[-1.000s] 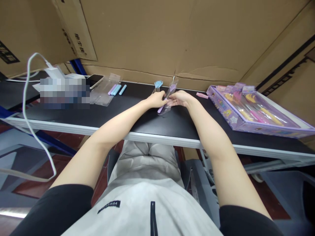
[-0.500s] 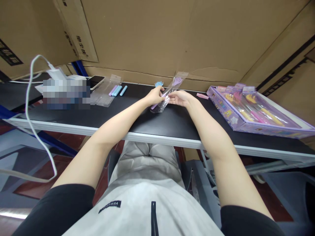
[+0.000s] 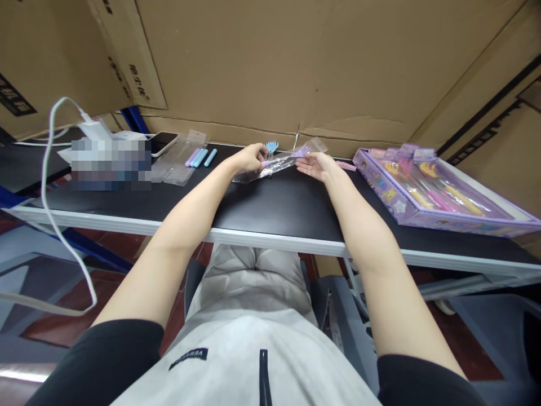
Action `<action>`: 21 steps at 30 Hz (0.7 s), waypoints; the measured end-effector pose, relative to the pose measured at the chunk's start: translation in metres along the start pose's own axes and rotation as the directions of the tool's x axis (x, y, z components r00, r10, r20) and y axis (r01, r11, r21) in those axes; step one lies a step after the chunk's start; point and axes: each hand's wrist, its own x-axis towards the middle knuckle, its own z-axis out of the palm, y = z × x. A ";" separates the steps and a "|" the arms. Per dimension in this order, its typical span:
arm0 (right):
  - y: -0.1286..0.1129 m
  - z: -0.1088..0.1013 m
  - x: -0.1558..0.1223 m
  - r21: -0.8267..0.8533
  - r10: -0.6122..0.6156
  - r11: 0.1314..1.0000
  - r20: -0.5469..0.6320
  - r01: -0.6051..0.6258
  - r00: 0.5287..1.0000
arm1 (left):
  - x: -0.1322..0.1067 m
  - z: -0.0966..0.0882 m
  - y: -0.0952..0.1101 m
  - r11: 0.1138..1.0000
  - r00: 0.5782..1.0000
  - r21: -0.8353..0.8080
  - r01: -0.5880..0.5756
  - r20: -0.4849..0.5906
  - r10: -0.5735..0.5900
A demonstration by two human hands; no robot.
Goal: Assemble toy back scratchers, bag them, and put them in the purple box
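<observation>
A purple back scratcher [image 3: 301,151] with a claw-shaped head lies slantwise inside a clear plastic bag [image 3: 274,167], just over the black tabletop. My left hand [image 3: 251,158] is closed around its handle end, with the bag's lower end hanging below. At the claw end, my right hand [image 3: 315,166] grips the bagged scratcher, its thumb side up and other fingers extended beneath. Behind my left hand shows the blue claw head of another back scratcher [image 3: 271,146]; the rest of it is mostly hidden.
To the right stands a purple display box [image 3: 422,217] with several bagged back scratchers. A pink piece [image 3: 346,166] lies beside it. Leftward are purple and blue sticks [image 3: 198,158], clear bags [image 3: 175,169], a phone [image 3: 164,143] and a white cable [image 3: 47,169]. Cardboard [image 3: 253,67] walls the back.
My left hand has moved left and slightly up. The bagged purple scratcher has swung from steep to nearly level, its claw end lower. My right hand stays near the claw end.
</observation>
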 end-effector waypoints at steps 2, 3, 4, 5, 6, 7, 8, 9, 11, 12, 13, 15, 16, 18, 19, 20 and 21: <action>0.000 -0.004 0.004 0.001 -0.005 1.000 -0.020 0.005 1.000 | 0.002 -0.005 -0.004 0.999 1.000 0.037 0.003 0.026 -0.004; 0.001 -0.006 0.006 0.006 -0.007 1.000 -0.028 0.008 1.000 | 0.003 -0.008 -0.006 0.998 0.999 0.058 0.007 0.034 -0.009; 0.001 -0.008 0.008 0.013 -0.011 1.000 -0.037 0.011 0.999 | 0.003 -0.010 -0.008 0.997 0.999 0.080 0.013 0.043 -0.016; 0.002 -0.010 0.010 0.020 -0.015 1.000 -0.047 0.016 0.999 | 0.003 -0.012 -0.010 0.995 0.998 0.099 0.021 0.048 -0.026; 0.002 -0.011 0.011 0.024 -0.020 0.999 -0.056 0.021 0.998 | 0.003 -0.014 -0.012 0.993 0.998 0.115 0.032 0.051 -0.038; 0.002 -0.012 0.013 0.024 -0.024 0.999 -0.065 0.025 0.998 | 0.003 -0.016 -0.013 0.991 0.997 0.128 0.044 0.053 -0.051; 0.003 -0.014 0.014 0.020 -0.026 0.999 -0.071 0.027 0.997 | 0.003 -0.018 -0.015 0.989 0.996 0.140 0.054 0.059 -0.063; 0.003 -0.014 0.014 0.015 -0.025 1.000 -0.074 0.026 0.997 | 0.003 -0.019 -0.017 0.986 0.995 0.152 0.063 0.065 -0.074; 0.003 -0.016 0.016 0.010 -0.020 1.000 -0.072 0.021 0.997 | 0.004 -0.022 -0.021 0.981 0.993 0.181 0.074 0.073 -0.089; 0.003 -0.016 0.016 0.013 -0.018 1.000 -0.071 0.019 0.997 | 0.004 -0.023 -0.023 0.977 0.992 0.198 0.079 0.076 -0.096; 0.004 -0.016 0.016 0.018 -0.018 1.000 -0.072 0.019 0.997 | 0.005 -0.024 -0.025 0.973 0.992 0.213 0.084 0.076 -0.102; 0.004 -0.016 0.017 0.031 -0.019 0.999 -0.078 0.021 0.997 | 0.007 -0.025 -0.028 0.969 0.990 0.228 0.098 0.074 -0.118; 0.004 -0.015 0.017 0.039 -0.019 0.999 -0.081 0.022 0.996 | 0.007 -0.026 -0.030 0.968 0.989 0.229 0.105 0.073 -0.125; 0.004 -0.015 0.017 0.052 -0.018 0.998 -0.085 0.023 0.996 | 0.007 -0.027 -0.031 0.966 0.989 0.232 0.114 0.069 -0.134; 0.004 -0.016 0.017 0.056 -0.020 0.998 -0.085 0.025 0.996 | 0.007 -0.027 -0.031 0.965 0.989 0.237 0.112 0.067 -0.131; 0.005 -0.016 0.018 0.057 -0.022 0.998 -0.085 0.027 0.996 | 0.006 -0.028 -0.031 0.963 0.990 0.245 0.108 0.065 -0.128; 0.005 -0.016 0.018 0.056 -0.024 0.998 -0.084 0.029 0.996 | 0.005 -0.028 -0.031 0.961 0.990 0.257 0.104 0.064 -0.124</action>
